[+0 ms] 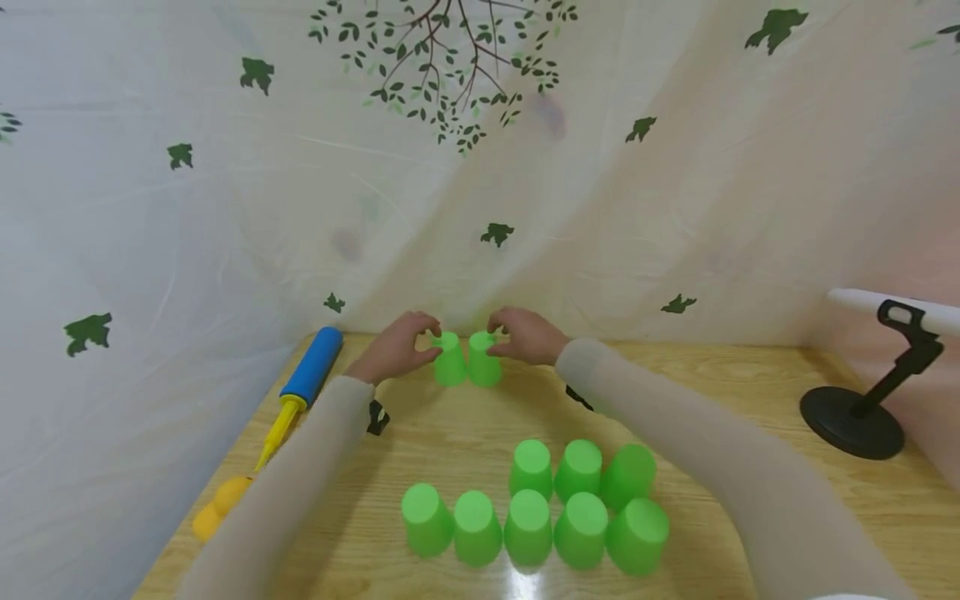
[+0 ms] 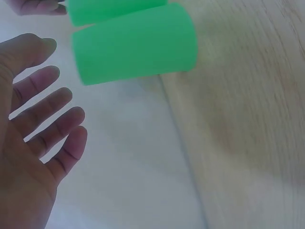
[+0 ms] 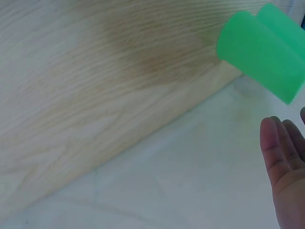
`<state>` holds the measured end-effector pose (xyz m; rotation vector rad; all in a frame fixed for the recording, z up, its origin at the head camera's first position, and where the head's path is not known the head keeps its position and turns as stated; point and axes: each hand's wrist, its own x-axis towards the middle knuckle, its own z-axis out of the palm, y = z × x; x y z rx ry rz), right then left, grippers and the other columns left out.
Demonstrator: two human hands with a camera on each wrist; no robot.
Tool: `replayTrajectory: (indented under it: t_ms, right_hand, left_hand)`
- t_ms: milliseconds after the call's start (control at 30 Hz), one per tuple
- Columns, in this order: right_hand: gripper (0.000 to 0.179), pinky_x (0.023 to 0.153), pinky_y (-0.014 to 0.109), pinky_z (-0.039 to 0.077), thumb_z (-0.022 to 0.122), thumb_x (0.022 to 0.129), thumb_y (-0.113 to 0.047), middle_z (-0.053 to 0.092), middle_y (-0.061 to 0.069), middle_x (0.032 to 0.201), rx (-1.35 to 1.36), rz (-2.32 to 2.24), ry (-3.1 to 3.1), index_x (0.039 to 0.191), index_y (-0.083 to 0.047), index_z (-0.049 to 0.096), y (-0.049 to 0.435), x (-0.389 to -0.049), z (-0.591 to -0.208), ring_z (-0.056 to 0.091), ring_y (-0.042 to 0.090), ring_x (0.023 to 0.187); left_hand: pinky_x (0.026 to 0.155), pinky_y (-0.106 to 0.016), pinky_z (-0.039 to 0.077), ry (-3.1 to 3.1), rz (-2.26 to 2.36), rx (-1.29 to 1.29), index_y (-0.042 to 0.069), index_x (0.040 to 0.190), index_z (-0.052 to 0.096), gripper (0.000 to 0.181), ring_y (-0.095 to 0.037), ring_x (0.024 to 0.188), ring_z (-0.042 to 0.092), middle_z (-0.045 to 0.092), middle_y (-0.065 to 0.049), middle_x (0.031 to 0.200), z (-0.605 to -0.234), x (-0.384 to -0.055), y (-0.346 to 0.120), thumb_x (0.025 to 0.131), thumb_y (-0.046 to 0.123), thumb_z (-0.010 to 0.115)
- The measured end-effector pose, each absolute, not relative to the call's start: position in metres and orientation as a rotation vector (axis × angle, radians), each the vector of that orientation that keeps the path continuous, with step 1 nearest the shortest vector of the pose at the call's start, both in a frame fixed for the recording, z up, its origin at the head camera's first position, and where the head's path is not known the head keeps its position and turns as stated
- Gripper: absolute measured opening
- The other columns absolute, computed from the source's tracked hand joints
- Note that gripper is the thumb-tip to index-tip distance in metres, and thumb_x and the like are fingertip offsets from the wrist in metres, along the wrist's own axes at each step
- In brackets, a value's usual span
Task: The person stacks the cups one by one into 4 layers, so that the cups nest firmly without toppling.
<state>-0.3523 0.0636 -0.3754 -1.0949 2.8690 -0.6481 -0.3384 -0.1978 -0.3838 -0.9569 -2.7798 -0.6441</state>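
Observation:
Two green plastic cups stand upside down side by side at the far edge of the table: a left cup [image 1: 450, 367] and a right cup [image 1: 485, 367]. My left hand [image 1: 400, 343] is just left of the left cup. Its fingers are spread and apart from that cup in the left wrist view. On the other side, my right hand [image 1: 528, 335] is beside the right cup. The right wrist view shows its fingers [image 3: 272, 148] fairly straight, with a gap to the cup. Nearer to me are a front row of several upturned green cups [image 1: 528, 529] and a row of three cups [image 1: 578, 468] behind it.
A blue and yellow hand pump [image 1: 312, 368] lies along the table's left side, with orange balls [image 1: 232, 495] nearer me. At right, a black stand [image 1: 852, 422] bears a white tube [image 1: 948, 318]. Behind the table hangs a leaf-printed white sheet [image 1: 420, 250].

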Motion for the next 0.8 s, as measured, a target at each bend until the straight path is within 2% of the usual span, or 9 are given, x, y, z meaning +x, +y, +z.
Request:
replayTrajectory:
  t_ms: [200, 367, 633, 800]
  right_hand:
    - [0.037, 0.087, 0.038, 0.046, 0.070, 0.087, -0.028, 0.058, 0.011, 0.113, -1.112, -0.657, 2.848, 0.112, -0.003, 0.061, 0.088, -0.342, -0.364, 0.057, 0.027, 0.105]
    - [0.035, 0.084, 0.037, 0.048, 0.070, 0.086, -0.030, 0.057, 0.005, 0.110, -1.171, -0.587, 2.868, 0.112, -0.007, 0.061, 0.109, -0.331, -0.354, 0.058, 0.022, 0.101]
    - [0.030, 0.081, 0.034, 0.048, 0.071, 0.086, -0.029, 0.056, -0.002, 0.107, -1.348, -0.489, 2.872, 0.110, -0.012, 0.062, 0.134, -0.296, -0.339, 0.057, 0.016, 0.096]
    - [0.029, 0.077, 0.031, 0.049, 0.069, 0.087, -0.033, 0.055, -0.006, 0.105, -1.521, -0.445, 2.849, 0.109, -0.015, 0.061, 0.146, -0.270, -0.340, 0.057, 0.012, 0.093]
  left_hand:
    - [0.089, -0.039, 0.043, -2.735, -0.626, -0.993, 0.004, 0.104, 0.063, 0.024, -0.029, 0.104, 0.052, 0.056, -0.007, 0.111, -0.368, -0.323, -0.200, 0.086, 0.018, 0.070]
    - [0.089, -0.038, 0.043, -2.679, -0.582, -1.082, 0.005, 0.105, 0.063, 0.026, -0.023, 0.104, 0.050, 0.056, -0.004, 0.109, -0.354, -0.308, -0.193, 0.086, 0.020, 0.071]
    - [0.089, -0.039, 0.040, -2.557, -0.530, -1.227, 0.012, 0.104, 0.062, 0.023, -0.018, 0.101, 0.048, 0.058, 0.002, 0.104, -0.333, -0.283, -0.177, 0.085, 0.022, 0.071]
    - [0.087, -0.038, 0.040, -2.505, -0.481, -1.355, 0.012, 0.104, 0.064, 0.023, -0.018, 0.099, 0.048, 0.060, 0.002, 0.104, -0.319, -0.260, -0.157, 0.085, 0.022, 0.071]
